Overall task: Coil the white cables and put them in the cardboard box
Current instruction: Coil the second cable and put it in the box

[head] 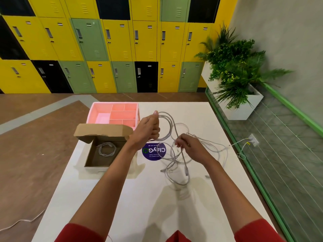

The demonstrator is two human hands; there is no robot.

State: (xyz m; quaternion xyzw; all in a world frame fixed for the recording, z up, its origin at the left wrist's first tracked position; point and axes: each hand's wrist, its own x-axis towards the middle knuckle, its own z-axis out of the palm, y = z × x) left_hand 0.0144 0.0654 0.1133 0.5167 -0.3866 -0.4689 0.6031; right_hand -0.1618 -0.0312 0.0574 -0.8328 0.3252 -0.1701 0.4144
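My left hand (147, 129) grips a few loops of white cable (168, 127) above the white table (143, 198). My right hand (189, 145) pinches the same cable's loose length just to the right and lower. From it the cable hangs down in a long loop (181, 179) with a plug near its end. More white cables (214, 147) lie tangled on the table behind my right hand. The open cardboard box (97, 152) sits at the table's left edge, flap raised. One coiled white cable (107, 148) lies inside it.
A pink compartment tray (97, 110) stands behind the box. A round purple sticker (153, 151) marks the table centre. A white planter (244, 109) and a green-framed glass wall (279, 163) lie to the right. Coloured lockers (104, 49) fill the far wall.
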